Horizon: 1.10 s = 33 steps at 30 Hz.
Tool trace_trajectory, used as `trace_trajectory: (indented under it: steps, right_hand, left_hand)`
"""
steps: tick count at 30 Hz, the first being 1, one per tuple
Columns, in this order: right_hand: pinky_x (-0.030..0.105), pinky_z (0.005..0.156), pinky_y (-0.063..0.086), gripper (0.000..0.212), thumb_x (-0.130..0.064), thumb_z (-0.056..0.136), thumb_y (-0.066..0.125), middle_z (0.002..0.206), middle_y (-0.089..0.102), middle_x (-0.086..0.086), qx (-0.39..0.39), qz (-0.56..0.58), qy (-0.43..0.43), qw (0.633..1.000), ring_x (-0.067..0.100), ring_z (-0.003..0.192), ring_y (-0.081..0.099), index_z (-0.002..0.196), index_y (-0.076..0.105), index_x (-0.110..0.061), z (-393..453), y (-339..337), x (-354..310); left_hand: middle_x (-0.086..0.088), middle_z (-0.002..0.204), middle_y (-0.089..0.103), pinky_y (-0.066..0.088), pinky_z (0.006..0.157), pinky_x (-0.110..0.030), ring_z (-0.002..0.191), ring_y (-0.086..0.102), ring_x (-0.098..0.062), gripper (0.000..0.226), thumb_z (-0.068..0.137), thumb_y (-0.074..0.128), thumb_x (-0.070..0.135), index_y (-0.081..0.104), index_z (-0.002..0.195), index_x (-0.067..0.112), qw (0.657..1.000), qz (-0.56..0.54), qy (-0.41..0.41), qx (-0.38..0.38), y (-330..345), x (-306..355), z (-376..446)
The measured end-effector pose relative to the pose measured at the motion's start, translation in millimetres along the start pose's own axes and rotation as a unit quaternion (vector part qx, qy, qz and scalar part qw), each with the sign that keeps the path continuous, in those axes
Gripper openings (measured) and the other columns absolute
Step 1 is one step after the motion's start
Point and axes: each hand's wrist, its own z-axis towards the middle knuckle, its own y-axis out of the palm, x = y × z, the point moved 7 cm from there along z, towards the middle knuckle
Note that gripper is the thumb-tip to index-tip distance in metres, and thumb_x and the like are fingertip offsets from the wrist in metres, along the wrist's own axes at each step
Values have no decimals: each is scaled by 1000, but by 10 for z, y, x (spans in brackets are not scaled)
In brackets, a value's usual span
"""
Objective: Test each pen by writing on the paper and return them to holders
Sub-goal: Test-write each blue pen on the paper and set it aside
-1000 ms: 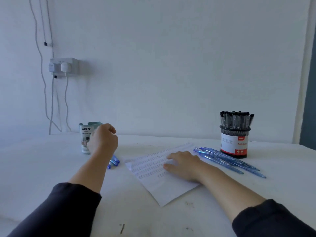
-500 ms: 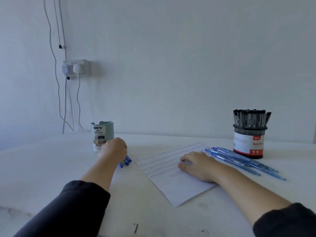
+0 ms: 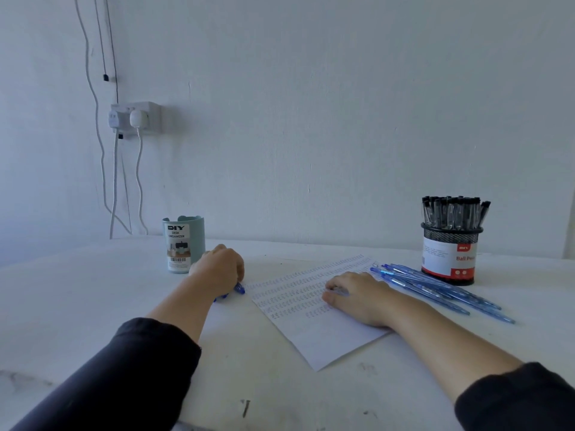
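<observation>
gathering blue pens (image 3: 239,288) under curled left hand (image 3: 219,269) fingers; right hand (image 3: 357,295) flat, fingers together, pinning paper (image 3: 298,306). next: lifting into teal holder (image 3: 183,244) just beyond knuckles.

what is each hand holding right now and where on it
The left hand covers blue pens lying on the table; whether its fingers grip them cannot be told. The right hand holds nothing; it rests flat on the paper.

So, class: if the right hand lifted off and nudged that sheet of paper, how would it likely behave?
The paper looks thin and flat, so it would probably slide easily and flop if lifted by one corner. The right hand rests on it, likely pinning it against shifting.
</observation>
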Motion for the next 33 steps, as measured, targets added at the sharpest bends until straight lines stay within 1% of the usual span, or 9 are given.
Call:
trace_trajectory:
  steps: [3,7,10,14,16,18,23,28,33]
  right_hand:
    - [39,101,34,41,-51,96,38,134,51,-2,1,4,-2,1000,23,125,41,122,56,-26,5,10,11]
    - [39,100,36,37,-50,95,38,127,55,-3,2,18,-7,1000,22,121,44,115,59,-27,14,19,29]
    - [38,97,38,35,-49,95,38,118,58,-2,3,20,-4,1000,23,116,47,108,60,-24,13,16,31]
    - [37,95,38,31,-48,96,37,118,56,-3,-6,9,-8,1000,23,115,46,98,57,-25,14,28,27]
    - [37,96,36,31,-49,96,36,124,53,-3,-10,6,-12,1000,23,120,43,107,57,-29,11,30,26]
    - [38,98,35,32,-49,97,35,127,52,-3,-11,5,-14,1000,23,122,42,110,56,-30,13,30,29]
    - [40,101,36,22,-50,96,36,121,56,-4,-11,30,-26,999,21,118,46,96,53,-36,39,46,57]
    - [42,103,35,24,-51,95,37,123,56,-5,-11,44,-27,999,18,119,46,100,55,-36,50,57,84]
    - [42,104,35,28,-51,96,36,125,56,-6,-12,49,-21,999,18,121,46,105,57,-36,45,46,77]
  left_hand:
    - [-1,118,41,49,90,-38,102,46,-22,45,85,50,-8,54,72,35,999,4,31,-7,0,22,-11]
    - [-1,136,32,41,92,-37,119,37,-24,27,92,55,10,51,88,36,996,19,87,-27,-7,113,-70]
    - [1,145,33,37,100,-43,128,36,-24,18,96,52,16,57,105,31,992,-11,119,47,-122,191,-87]
    - [-2,107,64,37,81,-35,95,58,-26,14,97,48,11,57,107,13,942,-111,167,271,-491,312,-230]
    - [-4,82,63,34,74,-35,76,58,-29,10,96,49,9,57,102,11,916,-121,184,334,-578,380,-319]
    - [-6,78,57,36,73,-38,67,53,-26,13,93,54,8,61,104,12,906,-118,180,365,-595,436,-368]
    - [2,90,45,21,81,-32,85,47,-19,21,92,55,34,63,107,21,939,-103,138,299,-474,541,-376]
    - [8,77,45,23,80,-35,82,41,-15,58,65,49,81,45,64,23,964,-13,94,249,-432,584,-387]
    - [8,71,46,25,84,-36,85,39,-16,63,68,48,81,56,65,19,972,42,90,211,-407,667,-414]
